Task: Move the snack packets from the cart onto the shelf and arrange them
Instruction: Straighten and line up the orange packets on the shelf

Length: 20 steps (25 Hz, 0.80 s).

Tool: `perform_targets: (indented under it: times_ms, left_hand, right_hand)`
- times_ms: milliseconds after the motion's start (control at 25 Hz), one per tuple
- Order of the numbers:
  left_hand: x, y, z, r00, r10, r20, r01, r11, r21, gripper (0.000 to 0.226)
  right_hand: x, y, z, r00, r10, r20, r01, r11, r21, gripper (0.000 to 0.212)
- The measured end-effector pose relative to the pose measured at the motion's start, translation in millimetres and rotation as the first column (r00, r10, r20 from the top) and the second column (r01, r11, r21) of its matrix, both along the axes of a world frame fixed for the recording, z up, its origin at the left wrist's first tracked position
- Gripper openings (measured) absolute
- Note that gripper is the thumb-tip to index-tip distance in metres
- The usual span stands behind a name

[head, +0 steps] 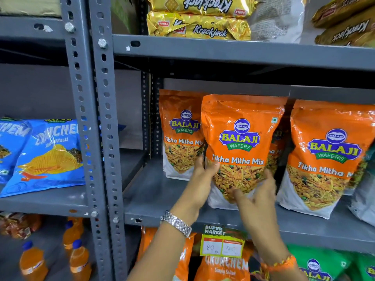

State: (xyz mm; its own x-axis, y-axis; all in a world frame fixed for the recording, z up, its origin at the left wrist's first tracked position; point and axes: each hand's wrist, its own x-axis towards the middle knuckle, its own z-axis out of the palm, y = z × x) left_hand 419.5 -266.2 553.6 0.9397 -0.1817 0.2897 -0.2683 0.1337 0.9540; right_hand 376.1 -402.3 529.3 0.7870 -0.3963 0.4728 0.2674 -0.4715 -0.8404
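Note:
An orange Balaji Tikha Mitha Mix packet stands upright on the grey middle shelf. My left hand grips its lower left edge. My right hand holds its lower right side, fingers spread over the clear bottom part. Another packet of the same kind stands behind it to the left. A third one stands to the right, and one more is partly hidden behind the held packet. No cart is in view.
Gold Krackjack packs fill the shelf above. Blue Crunchem bags lie on the left rack past the grey uprights. Orange drink bottles stand at lower left. A yellow price tag hangs from the shelf edge above orange and green packets.

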Motion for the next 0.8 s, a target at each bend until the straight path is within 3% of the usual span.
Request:
perform_targets:
  times_ms: [240,520,800]
  left_hand:
    - [-5.0,-10.6,-6.4,0.999,0.016,0.028,-0.015,0.999,-0.031,0.054]
    - [-16.2,43.3,-10.0,0.985,0.167,0.046,-0.158,0.975,-0.159,0.050]
    - [-11.7,76.8,-9.3,0.939,0.340,-0.043,-0.341,0.917,-0.207,0.087]
  right_hand:
    - [19.6,-22.4,6.7,0.984,0.154,-0.094,-0.158,0.987,-0.035,0.072]
    - [21.5,36.3,5.8,0.946,0.312,-0.084,-0.317,0.947,-0.051,0.067]
    - [30.0,72.2,8.6,0.925,0.344,-0.163,-0.351,0.936,-0.015,0.060]
